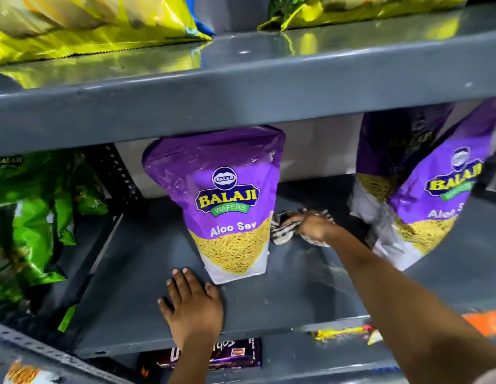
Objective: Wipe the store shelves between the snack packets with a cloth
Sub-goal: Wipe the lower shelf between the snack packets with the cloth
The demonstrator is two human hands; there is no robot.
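Right of the upright purple Aloo Sev packet (227, 200), the right hand (310, 224) gripped a striped, seemingly blurred cloth (282, 230); the left hand (192, 303) lay open, flat before it on the grey metal shelf (282, 295).

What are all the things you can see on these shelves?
Purple Aloo Sev packet: 1, purple and yellow, standing mid-shelf in the centre.
Purple packets: 2 at least, purple and yellow, leaning at the right of the same shelf.
Green packets: several, count unclear, green, left of the middle shelf.
Yellow packets: 2 or more, yellow, lying on the top shelf.
Middle shelf: 1, grey metal.
Top shelf: 1, grey metal.
Dark wrapped packet: 1, dark with purple, shelf below.
Cloth: 1, black and white striped, on the shelf between the purple packets.
Left hand: flat on the middle shelf, in front of the Aloo Sev packet.
Right hand: holding the cloth.
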